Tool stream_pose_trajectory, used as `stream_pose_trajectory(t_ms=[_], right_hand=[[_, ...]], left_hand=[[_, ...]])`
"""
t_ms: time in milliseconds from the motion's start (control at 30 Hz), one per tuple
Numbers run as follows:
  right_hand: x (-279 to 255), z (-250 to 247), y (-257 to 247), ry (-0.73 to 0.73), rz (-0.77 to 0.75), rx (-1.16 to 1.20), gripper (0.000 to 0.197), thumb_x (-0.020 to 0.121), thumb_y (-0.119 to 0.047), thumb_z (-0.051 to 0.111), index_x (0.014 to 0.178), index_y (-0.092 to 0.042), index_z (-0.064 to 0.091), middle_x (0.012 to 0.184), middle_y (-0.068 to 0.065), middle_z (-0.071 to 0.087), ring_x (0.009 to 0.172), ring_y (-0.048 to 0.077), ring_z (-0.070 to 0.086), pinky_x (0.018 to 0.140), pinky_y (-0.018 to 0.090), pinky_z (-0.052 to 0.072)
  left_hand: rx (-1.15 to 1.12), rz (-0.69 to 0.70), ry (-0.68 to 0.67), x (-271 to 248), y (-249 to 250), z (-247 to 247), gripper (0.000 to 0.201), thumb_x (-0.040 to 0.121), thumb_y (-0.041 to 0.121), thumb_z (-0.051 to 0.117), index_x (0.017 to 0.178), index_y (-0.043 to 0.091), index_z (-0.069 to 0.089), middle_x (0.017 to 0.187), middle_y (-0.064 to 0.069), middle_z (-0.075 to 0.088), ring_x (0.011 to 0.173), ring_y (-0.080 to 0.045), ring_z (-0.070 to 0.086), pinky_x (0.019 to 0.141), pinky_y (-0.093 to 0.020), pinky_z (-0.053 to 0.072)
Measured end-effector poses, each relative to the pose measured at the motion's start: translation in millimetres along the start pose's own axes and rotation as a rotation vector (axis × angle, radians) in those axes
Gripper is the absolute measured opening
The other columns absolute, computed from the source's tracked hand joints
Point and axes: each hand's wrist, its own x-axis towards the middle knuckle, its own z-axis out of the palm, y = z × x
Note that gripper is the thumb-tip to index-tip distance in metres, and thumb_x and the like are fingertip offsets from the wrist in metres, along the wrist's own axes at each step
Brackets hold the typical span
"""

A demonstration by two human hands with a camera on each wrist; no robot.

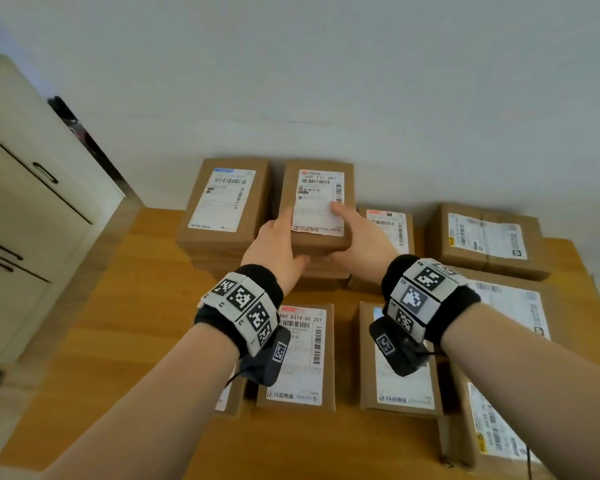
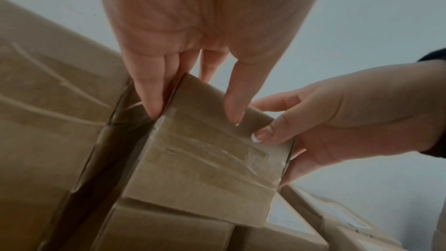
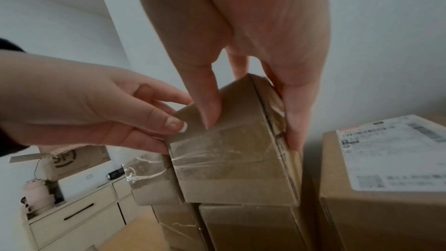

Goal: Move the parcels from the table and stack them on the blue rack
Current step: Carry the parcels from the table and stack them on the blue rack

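Overhead, from the head camera, both hands meet on one cardboard parcel [image 1: 317,209], the top box of a stack at the far middle of the wooden table [image 1: 146,327]. The left hand [image 1: 274,251] grips its near left corner, thumb up along the left side and fingers tucked under the front edge. The right hand [image 1: 357,240] takes the right side, thumb lying on the white shipping label [image 1: 319,202]. A second stack [image 1: 224,206] stands just beside it on the left, and more labelled boxes lie nearer the person and to the right. A pale cabinet [image 1: 32,216] stands left of the table.

Next, the left wrist view shows the left hand [image 2: 205,45] spread moderately over the parcel [image 2: 205,169], with its fingertips [image 2: 152,106] in the gap against the neighbouring stack [image 2: 48,121]. The right hand [image 2: 337,125] clasps the opposite end.

Lastly, in the right wrist view the right hand [image 3: 253,54] straddles the parcel [image 3: 236,159], thumb on its near face and fingers down its far side. The left hand [image 3: 96,110] pinches the left corner. The parcel sits on the box below, though whether its weight is lifted I cannot tell.
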Motion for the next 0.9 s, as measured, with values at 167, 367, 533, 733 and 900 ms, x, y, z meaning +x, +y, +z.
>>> stream_pose_trajectory(t_ms=[167,367,533,733,900], right_hand=[[-22.2,-18.1,2.8,0.098,-0.027,0.017,0.085,0.079,-0.014,0.07,0.148,-0.025,0.023,0.142,0.006,0.04,0.124,0.02,0.046,0.101,0.026,0.039],[-67.1,-61.5,8.7,0.186,-0.087,0.046,0.087,0.076,-0.013,0.073,0.147,-0.027,0.025,0.137,0.005,0.044,0.121,0.019,0.048,0.101,0.027,0.042],[-139.7,-123.2,37.6,0.264,-0.201,0.065,0.085,0.076,-0.012,0.072,0.147,-0.025,0.027,0.137,0.005,0.047,0.12,0.019,0.05,0.096,0.023,0.042],[-255.6,-212.4,103.4,0.323,-0.299,0.113,0.081,0.077,-0.006,0.07,0.145,-0.022,0.029,0.139,0.004,0.046,0.117,0.014,0.051,0.092,0.025,0.049],[-345.9,-289.3,161.3,0.412,-0.257,0.083,0.083,0.075,-0.003,0.072,0.144,-0.023,0.032,0.129,-0.005,0.05,0.112,0.009,0.052,0.078,0.004,0.044]], left_hand=[[0.001,0.076,0.076,-14.4,25.4,-6.4,0.074,0.084,0.026,0.064,0.144,0.026,0.022,0.134,-0.002,0.045,0.118,-0.019,0.05,0.092,-0.03,0.042],[-0.026,0.142,0.167,-45.1,73.6,-6.4,0.08,0.084,0.031,0.065,0.147,0.022,0.018,0.141,-0.008,0.037,0.124,-0.02,0.043,0.098,-0.027,0.037],[-0.089,0.228,0.254,-104.1,151.6,13.1,0.084,0.083,0.028,0.068,0.148,0.022,0.016,0.14,-0.005,0.031,0.121,-0.017,0.045,0.087,-0.016,0.032],[-0.146,0.328,0.318,-183.2,266.9,69.5,0.085,0.081,0.025,0.069,0.147,0.023,0.014,0.139,-0.004,0.028,0.119,-0.016,0.045,0.087,-0.016,0.031],[-0.184,0.426,0.297,-236.8,360.1,115.4,0.089,0.08,0.025,0.07,0.148,0.024,0.014,0.139,-0.005,0.029,0.12,-0.017,0.045,0.099,-0.02,0.034]])
